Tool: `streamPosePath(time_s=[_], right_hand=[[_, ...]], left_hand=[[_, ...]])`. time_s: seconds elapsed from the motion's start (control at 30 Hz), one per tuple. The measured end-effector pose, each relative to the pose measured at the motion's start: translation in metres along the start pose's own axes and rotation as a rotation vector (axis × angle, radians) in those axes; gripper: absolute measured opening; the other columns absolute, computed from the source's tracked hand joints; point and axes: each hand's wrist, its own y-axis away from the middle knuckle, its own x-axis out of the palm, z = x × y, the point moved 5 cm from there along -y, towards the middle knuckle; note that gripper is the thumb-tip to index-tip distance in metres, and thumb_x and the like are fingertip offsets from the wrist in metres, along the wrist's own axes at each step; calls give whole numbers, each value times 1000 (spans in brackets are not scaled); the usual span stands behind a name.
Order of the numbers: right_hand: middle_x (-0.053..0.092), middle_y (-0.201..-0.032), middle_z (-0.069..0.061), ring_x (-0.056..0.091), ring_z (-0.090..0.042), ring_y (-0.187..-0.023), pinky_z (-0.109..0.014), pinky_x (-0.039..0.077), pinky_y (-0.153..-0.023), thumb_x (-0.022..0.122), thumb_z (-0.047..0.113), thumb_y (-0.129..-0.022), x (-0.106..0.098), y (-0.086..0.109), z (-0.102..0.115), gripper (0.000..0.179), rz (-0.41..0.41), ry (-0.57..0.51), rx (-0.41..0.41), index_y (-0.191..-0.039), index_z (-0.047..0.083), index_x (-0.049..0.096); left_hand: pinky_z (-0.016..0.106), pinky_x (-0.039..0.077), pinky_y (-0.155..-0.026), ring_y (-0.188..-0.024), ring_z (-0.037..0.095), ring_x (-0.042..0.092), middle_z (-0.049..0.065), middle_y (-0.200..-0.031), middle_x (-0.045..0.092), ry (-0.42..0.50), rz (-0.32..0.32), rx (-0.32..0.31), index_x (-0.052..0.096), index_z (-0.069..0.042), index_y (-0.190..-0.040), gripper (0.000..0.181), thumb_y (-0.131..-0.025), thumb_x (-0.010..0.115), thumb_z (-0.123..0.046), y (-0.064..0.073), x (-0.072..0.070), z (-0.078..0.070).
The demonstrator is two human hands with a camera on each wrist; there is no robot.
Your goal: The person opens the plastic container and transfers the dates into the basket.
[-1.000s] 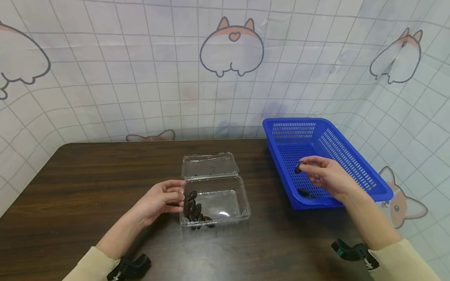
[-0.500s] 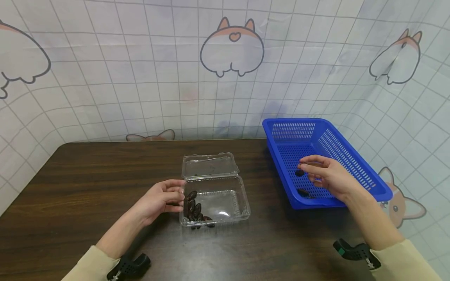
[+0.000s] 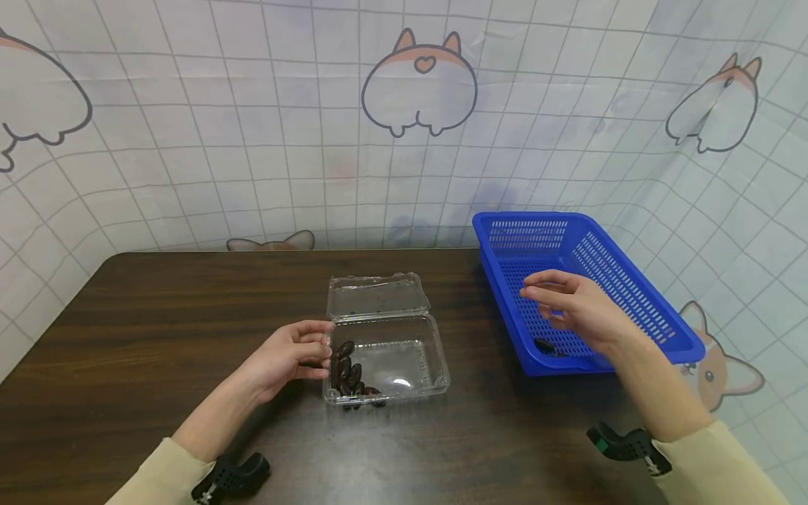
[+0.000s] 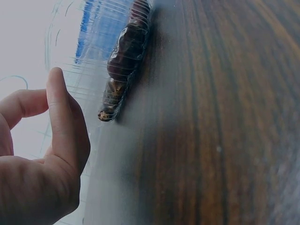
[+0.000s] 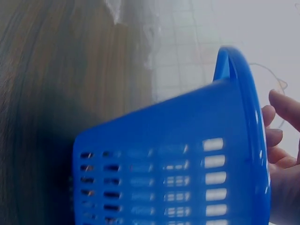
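So from my end of the feed, the left hand (image 3: pixel 293 358) is up against the left side of a clear, hinged plastic clamshell box (image 3: pixel 404 365), fingers fairly straight and touching the wall rather than wrapped round it. The box sits on the dark brown wood-grain surface (image 3: pixel 158 337) with its lid (image 3: pixel 379 298) open toward the far side. Inside, a bunch of glossy, dark brown oval fruits (image 3: pixel 355 375), dates by the look of them, is heaped along the left side and near left corner. My left wrist cam shows them wrinkled and shiny through the plastic.

The right hand (image 3: pixel 571 305) hangs over a blue slotted plastic basket (image 3: pixel 527 235) on the right, fingers loosely bent and apart, and I can't see anything in its grip. At least one dark piece (image 3: pixel 544 346) lies in the near part of the basket, too small for me to make out properly. Behind it all is a white grid-print cloth (image 3: pixel 284 161) with cartoon corgis (image 3: pixel 419 88) on it.
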Motion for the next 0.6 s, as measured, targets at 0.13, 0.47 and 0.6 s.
streamPosePath(time_s=[0.13,0.47,0.6], right_hand=[[72,-111,-6,55,-14,-74,-23,44,-58,65,21,-103,11,-4,5,26,17,31,-16,-124,5,63],[73,-109,-8,45,-13,-66,-24,33,-55,64,21,-103,49,-21,12,38,109,96,-41,-135,1,56],[73,-110,-11,43,-13,-63,-25,31,-55,64,19,-103,67,-28,13,37,144,91,-40,-135,1,57]], left_hand=[[33,62,-75,-82,16,65,9,-105,57,-1,-1,-1,36,11,-149,58,-97,61,0,0,0,0],[33,62,-75,-83,16,65,9,-106,56,-1,-2,0,37,10,-149,58,-98,61,-1,-1,0,1],[34,62,-76,-83,16,65,9,-106,56,2,-4,-2,36,10,-149,59,-97,61,-1,0,0,1]])
